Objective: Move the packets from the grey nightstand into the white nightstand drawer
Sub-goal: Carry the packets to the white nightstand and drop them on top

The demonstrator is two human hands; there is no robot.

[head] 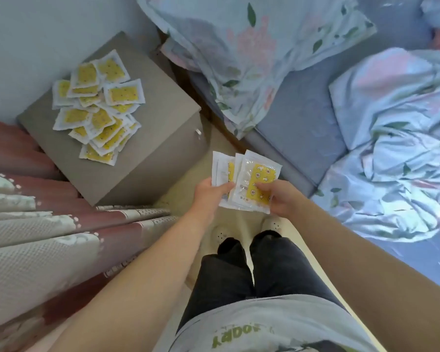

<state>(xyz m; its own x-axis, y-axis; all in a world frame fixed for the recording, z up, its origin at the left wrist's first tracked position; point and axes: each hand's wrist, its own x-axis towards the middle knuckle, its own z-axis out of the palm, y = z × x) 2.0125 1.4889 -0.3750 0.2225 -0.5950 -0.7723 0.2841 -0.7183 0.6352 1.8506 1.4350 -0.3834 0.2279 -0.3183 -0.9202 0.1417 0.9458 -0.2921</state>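
grey nightstand (163, 107), heaped yellow packets (97, 110)

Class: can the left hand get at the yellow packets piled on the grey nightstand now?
Probably yes: nothing lies between the left hand and the piled yellow packets on the grey nightstand, though it grips a fan of plastic packets.

The packets (254, 174) are clear plastic film, pretty glossy, with glare on the front one. The pile (97, 105) looks like the same wrap, though it's too far off to judge the shine. The nightstand (163, 102) is smooth matt grey, no grain showing. The curtain (36, 250) is cloth with a bumpy dotted weave. The bedding (391, 123) is thin soft cloth, all creased. The trousers (239, 275) are dark matt cloth.
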